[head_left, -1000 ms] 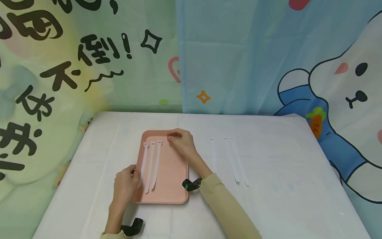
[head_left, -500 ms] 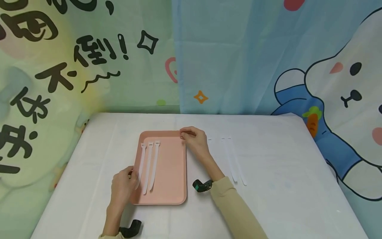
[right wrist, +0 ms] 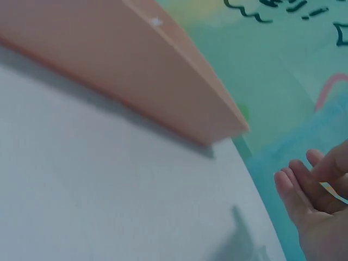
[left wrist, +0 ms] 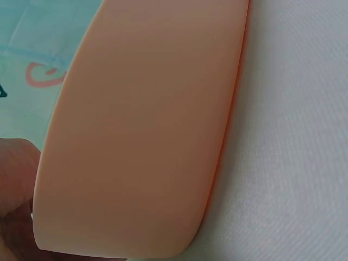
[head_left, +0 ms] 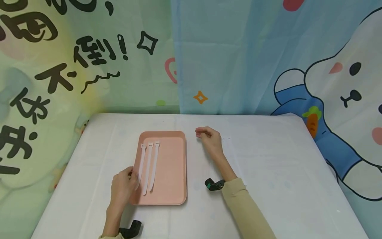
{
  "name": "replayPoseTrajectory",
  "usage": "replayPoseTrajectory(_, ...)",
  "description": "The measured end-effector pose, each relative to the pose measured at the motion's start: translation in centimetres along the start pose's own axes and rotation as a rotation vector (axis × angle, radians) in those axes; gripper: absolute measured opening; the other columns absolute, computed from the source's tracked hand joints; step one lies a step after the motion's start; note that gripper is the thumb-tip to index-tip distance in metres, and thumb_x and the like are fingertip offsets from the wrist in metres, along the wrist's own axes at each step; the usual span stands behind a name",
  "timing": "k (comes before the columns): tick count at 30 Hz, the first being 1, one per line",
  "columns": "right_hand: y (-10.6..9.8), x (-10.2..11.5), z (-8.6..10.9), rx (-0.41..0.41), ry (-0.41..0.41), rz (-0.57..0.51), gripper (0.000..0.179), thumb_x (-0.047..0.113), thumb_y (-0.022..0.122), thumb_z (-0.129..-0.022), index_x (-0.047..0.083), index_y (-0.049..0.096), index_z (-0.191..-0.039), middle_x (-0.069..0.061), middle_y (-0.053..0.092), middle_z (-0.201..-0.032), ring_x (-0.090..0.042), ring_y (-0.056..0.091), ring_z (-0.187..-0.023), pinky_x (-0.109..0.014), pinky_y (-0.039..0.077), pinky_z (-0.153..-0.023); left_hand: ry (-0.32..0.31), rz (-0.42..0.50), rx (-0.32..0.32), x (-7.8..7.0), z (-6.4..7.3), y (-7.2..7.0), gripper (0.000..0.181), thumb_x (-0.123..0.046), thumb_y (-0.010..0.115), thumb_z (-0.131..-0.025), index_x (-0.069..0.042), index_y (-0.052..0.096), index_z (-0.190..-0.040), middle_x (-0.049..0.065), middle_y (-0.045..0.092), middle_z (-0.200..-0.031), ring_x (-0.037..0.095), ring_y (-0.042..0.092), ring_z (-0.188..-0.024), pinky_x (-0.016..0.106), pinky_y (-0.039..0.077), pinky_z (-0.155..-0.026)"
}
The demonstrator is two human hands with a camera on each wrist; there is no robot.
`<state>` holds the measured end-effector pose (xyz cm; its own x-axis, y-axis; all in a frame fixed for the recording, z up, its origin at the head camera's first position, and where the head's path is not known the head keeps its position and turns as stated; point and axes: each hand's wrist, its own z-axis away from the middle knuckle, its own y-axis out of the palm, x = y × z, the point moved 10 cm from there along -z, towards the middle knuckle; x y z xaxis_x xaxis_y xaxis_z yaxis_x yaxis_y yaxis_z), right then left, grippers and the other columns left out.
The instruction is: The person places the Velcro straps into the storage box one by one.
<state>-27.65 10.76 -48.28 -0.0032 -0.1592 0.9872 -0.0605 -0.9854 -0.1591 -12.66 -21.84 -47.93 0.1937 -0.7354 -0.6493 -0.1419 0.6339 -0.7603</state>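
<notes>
A pink tray [head_left: 171, 169] lies on the white table, bearing three long flat white strips [head_left: 154, 166] with wider, slotted heads. My left hand [head_left: 123, 186] grips the tray's left rim near the lower end of the leftmost strip. In the left wrist view the tray's outer wall [left wrist: 136, 130] fills the middle, with fingers [left wrist: 16, 174] at its rim. Right of the tray, my right hand [head_left: 211, 141] hovers over the table with loosely curled fingers and nothing in them. The right wrist view shows its fingers [right wrist: 296, 198] apart from the tray.
More white strips [head_left: 228, 138] lie on the table just right of my right hand, faint against the cloth and partly hidden by the forearm. A printed backdrop [head_left: 221, 66] stands behind the table's far edge [head_left: 253, 115].
My right hand has moved right from the tray's upper right part, past its rim, to above the table. The left hand stays at the left rim; the strips in the tray lie as before.
</notes>
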Motion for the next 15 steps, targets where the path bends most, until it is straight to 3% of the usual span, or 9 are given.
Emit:
replayPoseTrajectory(7,-3.2,-1.1,-0.6,-0.082,0.014,0.033,0.026,0.000,0.050,-0.101,-0.004,0.073,-0.113,-0.021,0.073,-0.114,-0.034,0.072,-0.107,-0.032,0.057,-0.092,-0.005,-0.002,-0.005,0.1,0.0,0.0,0.031,-0.004,0.056,-0.098,0.013,0.068,-0.120,0.029,0.074,-0.099,0.039,0.074,-0.084,0.044,0.058,-0.064)
replayPoseTrajectory(15,-5.0,-2.4,-1.2,-0.142,0.043,0.059,0.028,0.002,0.050,-0.100,-0.004,0.074,-0.113,-0.022,0.074,-0.113,-0.032,0.073,-0.106,-0.029,0.057,-0.091,-0.006,-0.014,-0.001,0.1,-0.1,0.1,0.031,-0.004,0.056,-0.098,0.014,0.067,-0.120,0.029,0.074,-0.100,0.038,0.074,-0.083,0.044,0.058,-0.064)
